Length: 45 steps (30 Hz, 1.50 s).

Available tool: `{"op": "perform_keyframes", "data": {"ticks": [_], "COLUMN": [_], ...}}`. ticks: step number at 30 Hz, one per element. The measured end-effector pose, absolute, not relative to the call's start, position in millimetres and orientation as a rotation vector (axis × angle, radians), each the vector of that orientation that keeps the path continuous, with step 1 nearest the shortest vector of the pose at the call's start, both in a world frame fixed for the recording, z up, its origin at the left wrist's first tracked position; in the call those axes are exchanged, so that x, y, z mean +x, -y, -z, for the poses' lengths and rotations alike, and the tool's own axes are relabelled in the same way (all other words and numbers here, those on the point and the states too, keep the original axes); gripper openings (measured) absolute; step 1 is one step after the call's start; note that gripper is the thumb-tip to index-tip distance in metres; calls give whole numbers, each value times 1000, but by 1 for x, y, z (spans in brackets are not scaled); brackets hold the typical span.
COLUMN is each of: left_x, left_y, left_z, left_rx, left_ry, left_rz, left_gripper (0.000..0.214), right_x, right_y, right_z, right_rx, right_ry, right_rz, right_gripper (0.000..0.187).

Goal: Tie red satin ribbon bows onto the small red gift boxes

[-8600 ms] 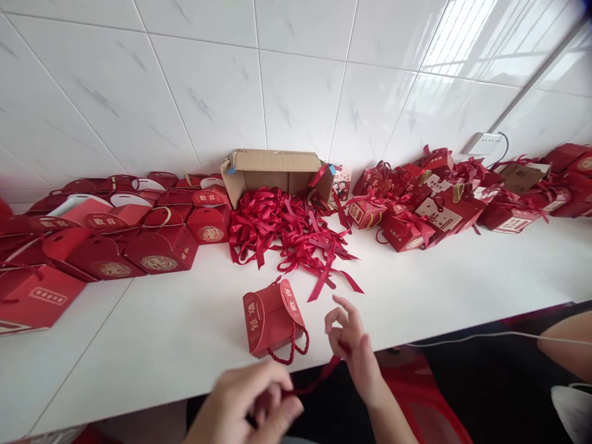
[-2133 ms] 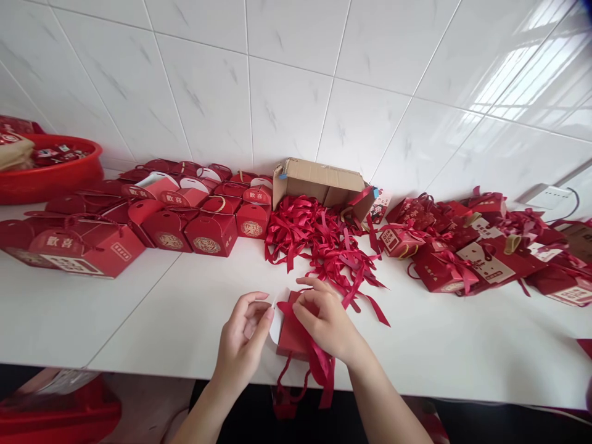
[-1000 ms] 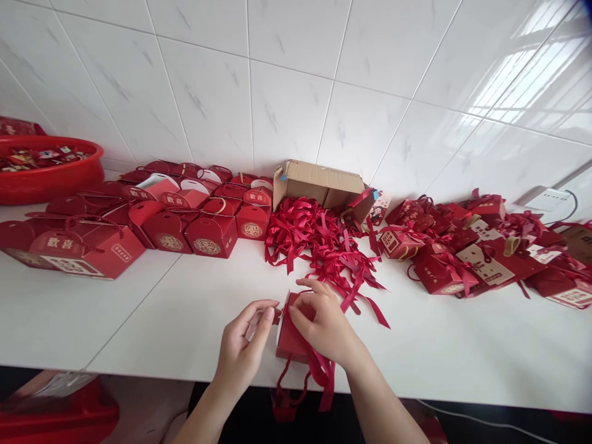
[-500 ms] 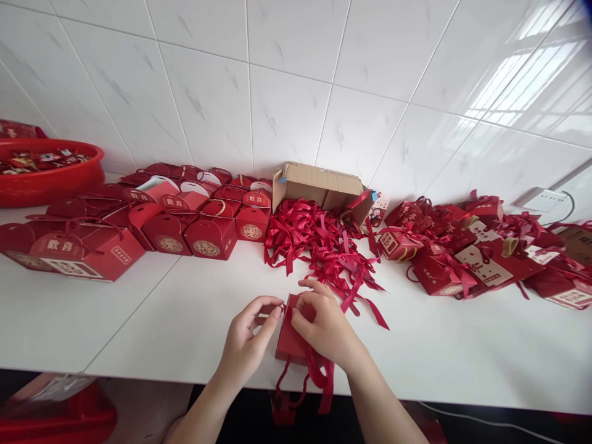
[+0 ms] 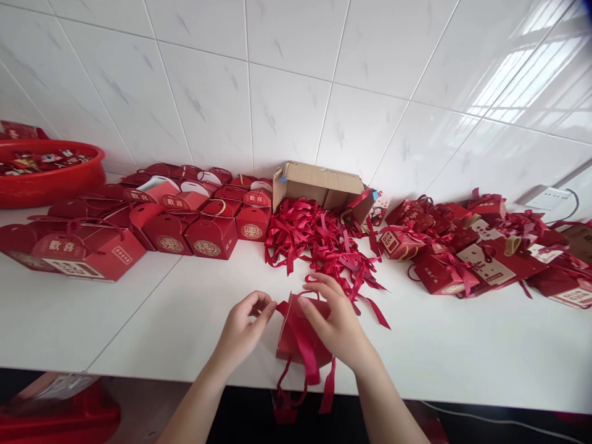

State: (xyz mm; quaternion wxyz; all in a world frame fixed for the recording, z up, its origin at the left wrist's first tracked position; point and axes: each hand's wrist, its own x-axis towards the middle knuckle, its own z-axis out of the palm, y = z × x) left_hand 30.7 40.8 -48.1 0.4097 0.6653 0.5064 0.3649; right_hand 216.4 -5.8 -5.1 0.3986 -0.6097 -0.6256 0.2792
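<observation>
A small red gift box (image 5: 292, 338) stands near the front edge of the white counter (image 5: 462, 351). A red ribbon (image 5: 306, 353) runs over its top and down its front, and its ends and a rope handle hang below the counter edge. My left hand (image 5: 244, 325) pinches the ribbon at the box's upper left corner. My right hand (image 5: 337, 322) lies over the box's top right, fingers curled on the ribbon.
A heap of loose red ribbons (image 5: 319, 240) spills from a cardboard carton (image 5: 319, 182) at the wall. Open red boxes (image 5: 185, 216) stand at the left, ribbon-tied boxes (image 5: 462, 253) at the right. A red basin (image 5: 46, 172) sits far left.
The white side flap has been folded shut. The ribbon now lies across the box's top and front; my left hand has closed onto it and my right hand has shifted slightly right.
</observation>
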Motion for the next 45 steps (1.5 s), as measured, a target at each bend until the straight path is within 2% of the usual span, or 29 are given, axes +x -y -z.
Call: {"op": "perform_keyframes", "data": {"ticks": [2,5,10,13,16,19,21,23,26,29,32,35,38,40,43,45], "left_x": [9,-37,-98,-96,-69,-38,-22,-11,2,16,28,35,41,44,47,50], "left_y": [-48,-57,-56,-45,-28,-12,-9,-12,-20,-27,-32,-38,-42,-43,-41,-40], "left_z": [64,86,100,94,84,78,77,78,82,82,79,73,67,62,58,57], "left_rx": [1833,1814,1848,1861,1834,1901,1874,1787,1624,1413,1189,1065,1015,1004,1063,1125], "left_ry": [-1479,-1688,-2104,-2182,-1847,-1267,-1089,-1029,-1037,-1058,-958,-926,-1008,-1053,-1094,-1119], "left_rz": [-889,-890,-877,-946,-947,-639,-532,-511,-569,-846,-1133,-1215,-1245,-1265,-1300,-1286], "left_gripper": [29,24,18,25,33,33,36,42,52,56,47,34,31,30,26,31], "right_x": [231,256,266,256,249,249,249,247,240,233,231,232,235,237,240,242], "right_y": [15,42,94,104,99,89,82,75,65,57,51,47,43,41,40,39], "right_z": [11,25,57,77,92,98,98,95,91,88,89,92,92,89,82,78], "right_rx": [-1501,-1503,-1546,-1453,-1433,-1462,-1461,-1405,-1200,-959,-807,-776,-820,-840,-861,-892], "right_ry": [1476,1326,1124,1064,1002,976,971,922,744,536,477,560,648,656,582,515], "right_rz": [-564,-537,-1112,-1335,-1334,-1351,-1406,-1389,-1190,-1110,-1153,-1130,-1074,-1025,-968,-954], "right_gripper": [32,26,32,39,54,69,73,70,60,66,65,53,23,11,10,13]}}
